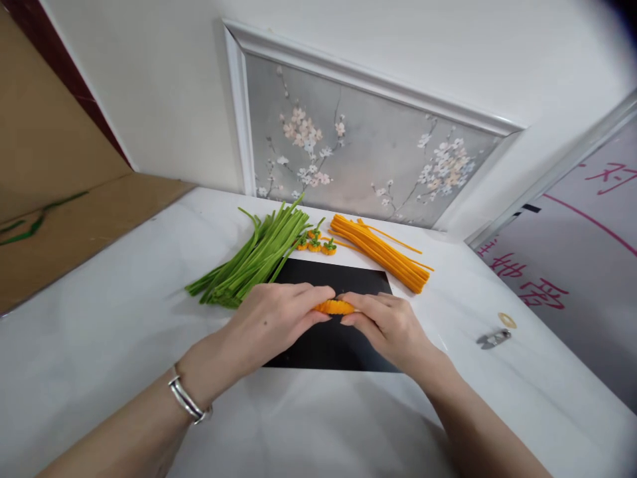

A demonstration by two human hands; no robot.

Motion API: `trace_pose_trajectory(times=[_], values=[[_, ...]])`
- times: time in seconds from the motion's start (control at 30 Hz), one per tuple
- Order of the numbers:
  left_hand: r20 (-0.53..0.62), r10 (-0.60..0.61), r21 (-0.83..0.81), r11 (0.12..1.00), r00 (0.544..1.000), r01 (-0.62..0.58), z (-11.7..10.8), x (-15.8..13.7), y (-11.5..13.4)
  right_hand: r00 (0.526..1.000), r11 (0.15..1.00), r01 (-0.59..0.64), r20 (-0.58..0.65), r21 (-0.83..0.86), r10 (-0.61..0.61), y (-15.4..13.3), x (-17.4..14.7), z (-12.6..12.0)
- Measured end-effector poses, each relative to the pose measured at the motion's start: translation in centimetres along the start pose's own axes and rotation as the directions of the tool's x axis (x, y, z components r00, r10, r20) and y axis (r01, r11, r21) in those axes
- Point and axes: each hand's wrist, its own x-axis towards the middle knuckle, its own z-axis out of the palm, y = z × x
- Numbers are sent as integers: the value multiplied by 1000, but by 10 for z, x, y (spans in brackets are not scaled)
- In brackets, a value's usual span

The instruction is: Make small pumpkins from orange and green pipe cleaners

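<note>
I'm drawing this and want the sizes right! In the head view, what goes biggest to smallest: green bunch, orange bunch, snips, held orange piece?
1. Green bunch
2. Orange bunch
3. Snips and held orange piece: they look about alike, and the piece is partly covered, so I can't rank them.

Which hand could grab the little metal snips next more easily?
Probably the right hand: the metal snips lie on its side, to the right of the black mat, while the left hand is farther away. Both hands hold the orange piece, so the right would need to let go first.
</note>
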Motion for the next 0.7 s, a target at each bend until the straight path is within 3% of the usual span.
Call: trace_pose_trajectory(times=[0.13,0.23,0.53,0.7], values=[[-34,5,1,1000,999,-5,1,0,-1,992,994,-101,76,43,98,-1,0,-4],[-54,-5,18,1000,999,6,3,0,-3,995,995,-78,67,61,74,3,-1,-5],[73,-6,15,1000,997,5,16,-1,2,977,989,-146,157,12,142,6,-2,2],[104,-5,189,982,995,-15,24,-2,2,937,945,-295,238,144,256,1,-2,4]])
